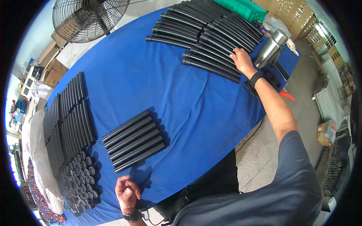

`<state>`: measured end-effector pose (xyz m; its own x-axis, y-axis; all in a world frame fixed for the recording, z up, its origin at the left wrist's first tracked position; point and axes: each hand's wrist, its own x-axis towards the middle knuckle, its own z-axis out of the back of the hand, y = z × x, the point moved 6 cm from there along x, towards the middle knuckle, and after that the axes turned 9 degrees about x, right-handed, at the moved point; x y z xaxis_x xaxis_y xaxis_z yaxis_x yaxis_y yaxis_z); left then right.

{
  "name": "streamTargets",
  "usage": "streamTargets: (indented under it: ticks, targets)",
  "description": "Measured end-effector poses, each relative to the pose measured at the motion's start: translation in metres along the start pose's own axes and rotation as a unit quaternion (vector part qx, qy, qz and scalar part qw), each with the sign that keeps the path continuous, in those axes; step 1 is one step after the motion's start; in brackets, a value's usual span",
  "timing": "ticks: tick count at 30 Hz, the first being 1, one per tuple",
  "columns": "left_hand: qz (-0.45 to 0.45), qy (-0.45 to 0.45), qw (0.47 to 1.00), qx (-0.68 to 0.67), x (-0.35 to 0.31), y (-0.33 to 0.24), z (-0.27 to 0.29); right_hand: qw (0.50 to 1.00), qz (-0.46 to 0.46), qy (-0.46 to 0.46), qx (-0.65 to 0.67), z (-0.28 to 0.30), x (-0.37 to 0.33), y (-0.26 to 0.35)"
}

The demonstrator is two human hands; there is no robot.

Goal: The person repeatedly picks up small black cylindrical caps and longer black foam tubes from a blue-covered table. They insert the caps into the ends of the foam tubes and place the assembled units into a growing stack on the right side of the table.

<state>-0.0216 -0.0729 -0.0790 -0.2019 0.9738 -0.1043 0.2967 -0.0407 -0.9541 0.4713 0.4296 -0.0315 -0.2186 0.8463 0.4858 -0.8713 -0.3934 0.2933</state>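
Note:
My right hand [243, 61] is at the far right of the table, over a row of black capped tubes [211, 68]. Its thumb and fingers close on one black tube of that row, near the right end. My left hand [127, 193] hangs by the near edge, palm up and fingers loosely bent apart, holding nothing. Just beyond it, several plain black tubes [134, 140] lie side by side on the blue cloth [181, 124]. Farther left are more stacked black tubes [68, 116] and a cluster of round black caps [83, 177] with pale rings.
A steel flask [272, 48] stands beside my right wrist. Behind it is a green bin [241, 9]. A black fan [88, 17] stands past the far left edge. White sheeting [39, 158] hangs along the left. A cardboard box [323, 133] sits on the floor at right.

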Motion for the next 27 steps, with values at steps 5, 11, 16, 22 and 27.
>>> streamTargets:
  ticks: [5,11,16,22,27]
  targets:
    - [-0.002,-0.001,1.000,0.006,0.003,0.002,-0.002,1.000,0.011,-0.024,-0.005,0.004,0.006,-0.006]
    - [0.001,-0.022,1.000,0.011,0.001,0.001,-0.003,0.982,0.043,-0.034,-0.179,0.012,0.006,0.015]
    - [-0.006,-0.023,0.999,0.025,-0.003,-0.003,-0.004,0.984,0.107,-0.057,-0.131,0.008,0.012,0.024]
    - [0.024,-0.005,0.999,0.022,-0.002,-0.003,-0.003,0.985,0.063,-0.057,0.150,0.034,-0.025,0.092]
    - [0.027,0.000,1.000,-0.010,-0.008,-0.001,0.002,0.941,0.193,0.104,0.258,0.071,-0.150,0.290]
